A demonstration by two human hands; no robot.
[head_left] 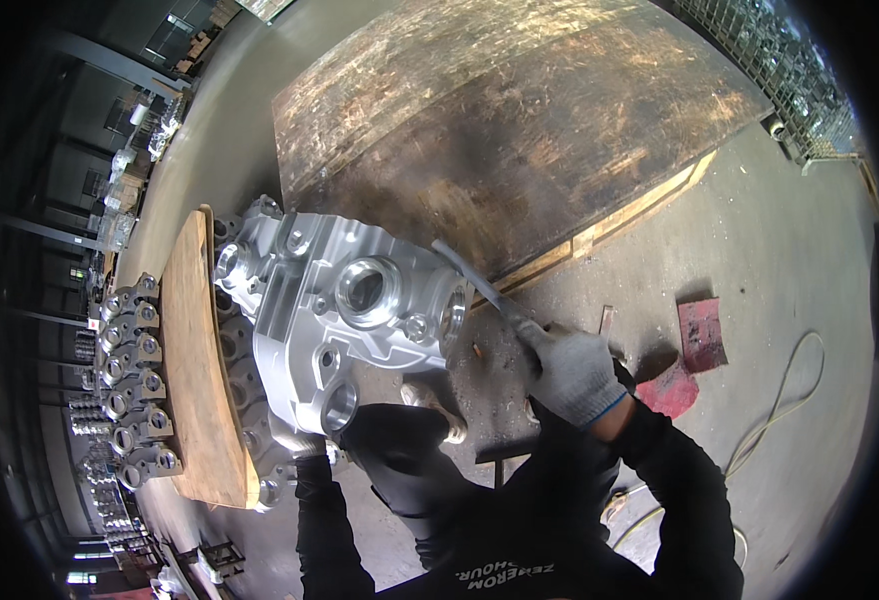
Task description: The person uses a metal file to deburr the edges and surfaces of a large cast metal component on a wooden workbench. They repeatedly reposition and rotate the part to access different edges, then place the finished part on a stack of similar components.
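A large silver cast-metal housing (344, 320) with round bores rests against my lap and a wooden board (199, 370). My right hand (571, 372), in a grey knit glove, grips a long metal file (479, 282) whose tip lies on the housing's right edge. My left hand (307, 448) is mostly hidden beneath the housing's lower edge, holding it from below. Both arms wear black sleeves.
A big worn wooden pallet board (519, 120) lies on the concrete floor ahead. More silver castings (129, 380) are stacked left of the board. Red metal pieces (699, 335) and a yellow cable (779, 400) lie on the floor at right. Wire cages (789, 60) stand far right.
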